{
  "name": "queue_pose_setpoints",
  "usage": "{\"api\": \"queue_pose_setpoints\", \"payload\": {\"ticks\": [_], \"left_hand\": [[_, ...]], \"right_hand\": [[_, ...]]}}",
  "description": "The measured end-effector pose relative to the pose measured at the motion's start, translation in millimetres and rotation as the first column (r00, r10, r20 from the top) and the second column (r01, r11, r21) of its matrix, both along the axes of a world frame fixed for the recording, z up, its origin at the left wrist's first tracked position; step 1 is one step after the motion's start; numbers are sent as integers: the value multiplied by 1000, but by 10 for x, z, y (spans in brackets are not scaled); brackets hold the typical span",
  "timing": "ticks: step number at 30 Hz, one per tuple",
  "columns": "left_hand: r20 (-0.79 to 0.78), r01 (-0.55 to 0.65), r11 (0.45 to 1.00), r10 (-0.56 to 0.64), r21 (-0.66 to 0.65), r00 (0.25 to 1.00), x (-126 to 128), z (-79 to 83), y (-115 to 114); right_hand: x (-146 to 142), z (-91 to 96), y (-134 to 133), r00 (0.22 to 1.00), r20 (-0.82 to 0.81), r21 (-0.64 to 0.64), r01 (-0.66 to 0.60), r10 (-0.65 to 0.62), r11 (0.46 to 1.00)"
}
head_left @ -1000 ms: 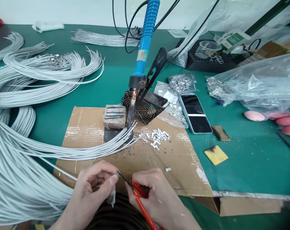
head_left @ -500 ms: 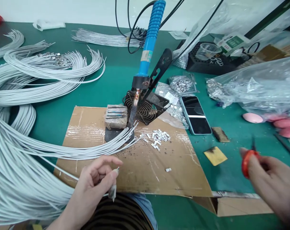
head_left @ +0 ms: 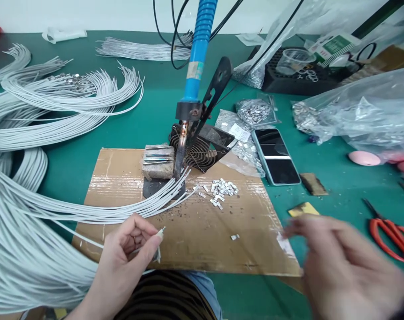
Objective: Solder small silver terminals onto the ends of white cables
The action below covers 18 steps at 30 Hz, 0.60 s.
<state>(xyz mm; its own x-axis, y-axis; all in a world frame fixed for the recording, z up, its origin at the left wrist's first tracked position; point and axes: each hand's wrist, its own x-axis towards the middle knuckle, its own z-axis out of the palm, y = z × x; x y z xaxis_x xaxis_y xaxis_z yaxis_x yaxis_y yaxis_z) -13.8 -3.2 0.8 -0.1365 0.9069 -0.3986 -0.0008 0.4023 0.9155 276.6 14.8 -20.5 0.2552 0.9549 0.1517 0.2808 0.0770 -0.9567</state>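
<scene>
My left hand [head_left: 130,253] is closed in a pinch on the end of a thin white wire [head_left: 88,242] at the near edge of a cardboard sheet [head_left: 202,226]. My right hand [head_left: 342,266] is blurred by motion at the lower right, fingers stretched out, nothing in it. Red-handled scissors [head_left: 391,233] lie on the green table [head_left: 338,204] to its right. A blue-handled soldering iron [head_left: 193,71] stands in its holder above the cardboard, with a small pile of metal terminals [head_left: 222,191] beside it.
Large bundles of white wires [head_left: 28,186] cover the left side. A phone [head_left: 277,155] lies right of a small fan [head_left: 198,151]. Bags of metal parts [head_left: 355,111] and a black tray [head_left: 298,75] fill the back right. A yellow sponge piece [head_left: 303,209] lies near my right hand.
My right hand carried the scissors away from the wire end to the right, laid them on the table, and now moves back leftward. My left hand kept its hold on the wire.
</scene>
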Motion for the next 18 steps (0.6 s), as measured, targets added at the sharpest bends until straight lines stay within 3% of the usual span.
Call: {"api": "queue_pose_setpoints", "payload": {"ticks": [1, 4, 6, 10, 18], "left_hand": [[-7, -23, 1000, 22, -11, 1000, 18, 38, 7], [-9, -70, 997, 70, -22, 998, 50, 114, 13], [3, -86, 996, 86, -21, 996, 52, 130, 8], [58, -95, 995, 97, -41, 994, 40, 119, -3], [95, -79, 995, 84, -61, 992, 34, 92, 8]], "right_hand": [[-281, -19, -23, 996, -61, 37, 61, -59, 997], [-1019, -47, -58, 973, -129, -2, -192, 190, 981], [-1296, -43, -49, 891, -301, -18, -361, 339, 932], [-1394, -22, -1, 793, -480, -32, -443, 375, 896], [-1345, -2, 19, 786, -513, -75, -442, 346, 894]]}}
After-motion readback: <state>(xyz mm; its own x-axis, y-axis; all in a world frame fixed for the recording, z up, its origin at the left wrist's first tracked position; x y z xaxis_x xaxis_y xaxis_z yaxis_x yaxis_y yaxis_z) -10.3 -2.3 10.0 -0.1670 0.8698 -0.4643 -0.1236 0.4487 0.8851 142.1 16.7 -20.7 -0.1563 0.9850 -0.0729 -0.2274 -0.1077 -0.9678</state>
